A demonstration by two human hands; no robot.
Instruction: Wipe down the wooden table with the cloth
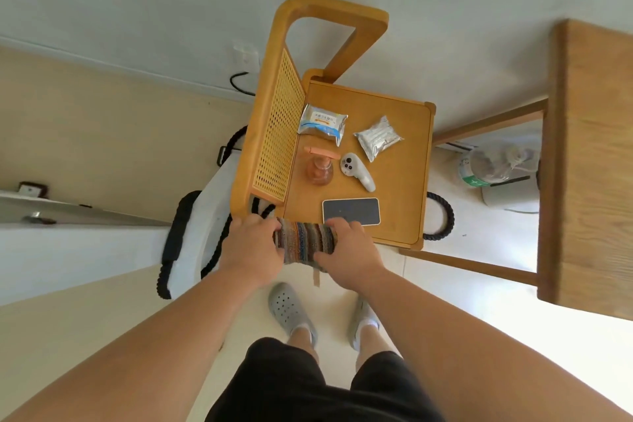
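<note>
Clutter crowds the small honey-coloured wooden table (400, 188) at the centre of the frame: a white-and-blue wipes packet (322, 123), a crinkled silver foil pouch (378, 138), an amber pump bottle with an orange nozzle (320, 169), a white handheld controller (358, 172) and a dark phone in a pale case (351, 211). The phone lies just above the right hand (349, 250). The striped multicoloured woven cloth (303, 241) sits bunched at the table's lower edge. The left hand (251, 245) and the right hand grip its ends, fingers curled over it.
</note>
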